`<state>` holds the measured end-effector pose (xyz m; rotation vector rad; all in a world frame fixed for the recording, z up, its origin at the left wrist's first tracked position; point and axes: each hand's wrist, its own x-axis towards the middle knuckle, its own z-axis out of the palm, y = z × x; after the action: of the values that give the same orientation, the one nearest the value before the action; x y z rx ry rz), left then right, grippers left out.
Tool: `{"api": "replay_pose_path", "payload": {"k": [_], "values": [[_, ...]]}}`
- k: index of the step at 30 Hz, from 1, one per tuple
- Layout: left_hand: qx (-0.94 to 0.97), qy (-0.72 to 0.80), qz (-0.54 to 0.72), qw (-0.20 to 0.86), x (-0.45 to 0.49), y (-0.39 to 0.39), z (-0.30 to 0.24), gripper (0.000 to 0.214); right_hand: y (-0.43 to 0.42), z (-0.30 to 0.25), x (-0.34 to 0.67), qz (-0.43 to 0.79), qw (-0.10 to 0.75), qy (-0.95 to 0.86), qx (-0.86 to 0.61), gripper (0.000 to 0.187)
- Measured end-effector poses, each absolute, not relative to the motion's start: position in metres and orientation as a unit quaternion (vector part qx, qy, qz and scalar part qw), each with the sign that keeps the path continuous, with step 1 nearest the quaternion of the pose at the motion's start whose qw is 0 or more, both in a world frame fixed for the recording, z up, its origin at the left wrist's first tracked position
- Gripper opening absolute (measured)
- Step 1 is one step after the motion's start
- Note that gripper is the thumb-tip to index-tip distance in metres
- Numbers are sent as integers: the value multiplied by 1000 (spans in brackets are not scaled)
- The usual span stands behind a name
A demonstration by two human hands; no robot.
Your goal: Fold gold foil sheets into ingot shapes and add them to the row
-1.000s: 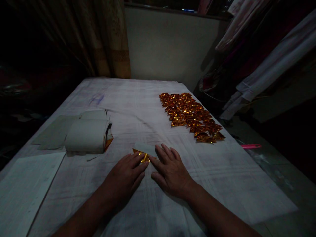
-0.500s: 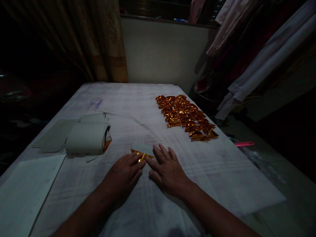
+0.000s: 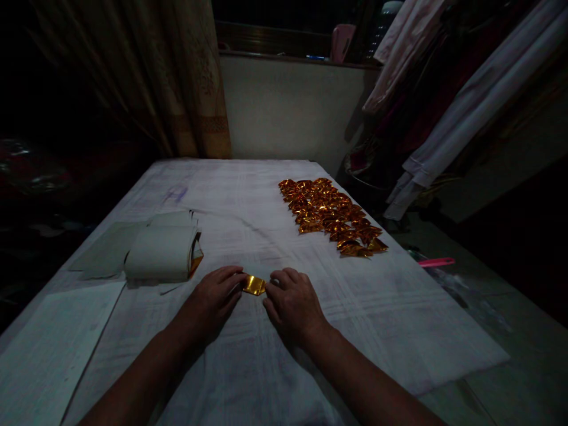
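Observation:
Between my two hands, low over the middle of the table, is a small folded piece of gold foil paper (image 3: 254, 285), its shiny side up. My left hand (image 3: 216, 297) pinches its left end, fingers closed. At the other end my right hand (image 3: 295, 303) grips it with curled fingers; the thumb is partly hidden. To the left lies a stack of pale paper sheets (image 3: 157, 253), curled over, with a gold foil edge showing at its right. Rows of folded gold foil pieces (image 3: 331, 214) cover the table's right rear part.
The table has a whitish checked cloth (image 3: 248, 367). A large pale sheet (image 3: 48, 349) lies at the front left. Clothes (image 3: 435, 136) hang at the right, above a pink-handled item (image 3: 437, 262) beside the table. A patterned curtain (image 3: 190, 77) hangs behind at the left.
The gold foil paper, partly pale side up before, now shows a narrower gold band. My flat, spread right-hand fingers have curled onto its right end, and my left hand has shifted to its left end.

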<state>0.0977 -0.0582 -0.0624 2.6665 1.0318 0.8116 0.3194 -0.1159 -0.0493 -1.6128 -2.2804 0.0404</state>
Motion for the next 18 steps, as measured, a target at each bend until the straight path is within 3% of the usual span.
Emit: {"api": "replay_pose_path", "payload": {"k": [4,11,18], "values": [[911,329,246,42,94,-45,-64,27,-110,-48,319,29,139,-809,-571,11],[940,303,152,-36,103,-31,-48,15,-96,-43,330,65,117,-820,-556,24],[938,286,175,-90,110,-38,-48,17,-79,-46,337,71,136,-836,-526,24]]}}
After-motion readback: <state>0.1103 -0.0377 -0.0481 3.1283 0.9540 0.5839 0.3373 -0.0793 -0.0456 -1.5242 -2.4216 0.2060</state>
